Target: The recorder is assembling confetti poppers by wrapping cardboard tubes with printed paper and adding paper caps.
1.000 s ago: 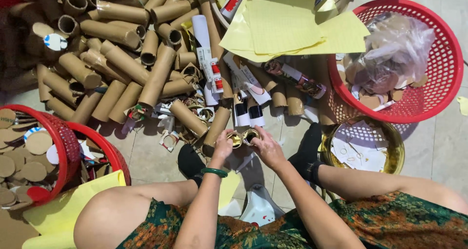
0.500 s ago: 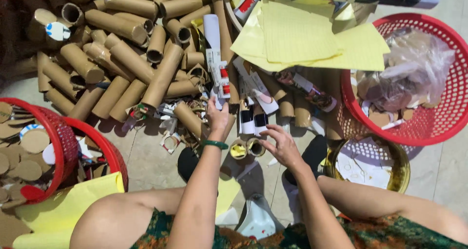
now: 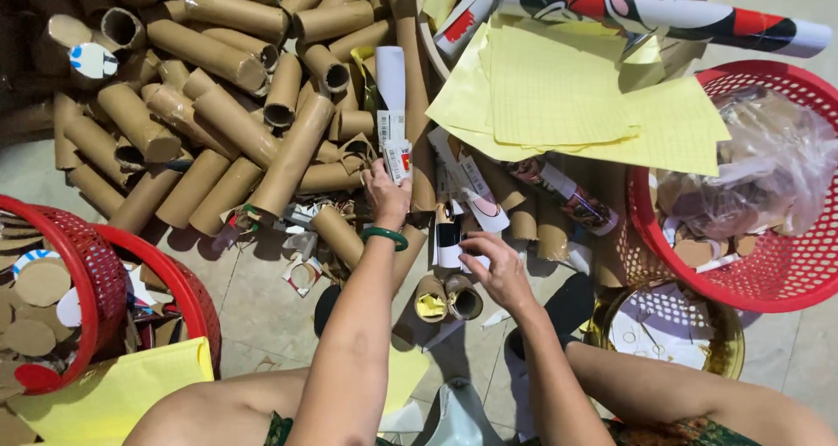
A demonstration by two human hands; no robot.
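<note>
My left hand [image 3: 385,193], with a green bangle at the wrist, reaches forward into the heap of brown cardboard tubes [image 3: 227,114] and closes on a white-wrapped tube with a printed label [image 3: 394,145]. My right hand [image 3: 497,267] sits lower, its fingers curled on a short tube with a black and white wrapper [image 3: 449,241]. Just below the hands two short open tubes [image 3: 447,296] stand side by side on the floor; the left one has yellow paper in it.
Yellow paper sheets [image 3: 567,97] lie over the tubes at the back. A red basket [image 3: 768,193] with clear plastic stands right, a gold basket [image 3: 672,332] below it. Two red baskets [image 3: 87,280] with cardboard discs stand left. A printed roll [image 3: 663,10] lies at the top.
My left hand left the two short tubes and reached forward into the pile, taking hold of the white-wrapped tube. My right hand shifted to the short wrapped tube.
</note>
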